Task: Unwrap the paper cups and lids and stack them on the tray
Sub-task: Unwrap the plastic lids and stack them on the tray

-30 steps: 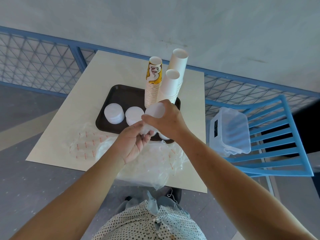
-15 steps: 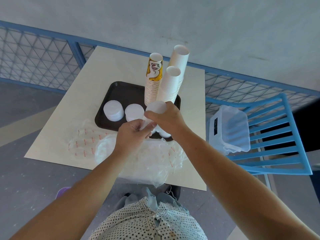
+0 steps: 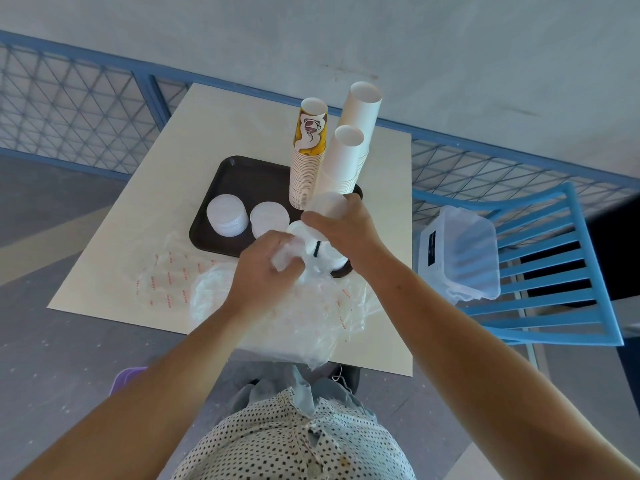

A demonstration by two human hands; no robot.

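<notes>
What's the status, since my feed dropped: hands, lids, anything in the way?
Right hand grips wrapped lid stack at near edge of tray. Left hand pinches its plastic wrap. Loose wrappers crowd near edge of table.

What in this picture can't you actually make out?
Head view only:
Lid stack gripped by the right hand: mostly hidden by its fingers, uncountable.
Left hand fingertips: blurred, buried in the plastic wrap it pinches.
Tray near corner: covered by both hands.
Red print on the flat wrapper: too small to read.
Purple object on the floor: cut off by the left forearm.
</notes>
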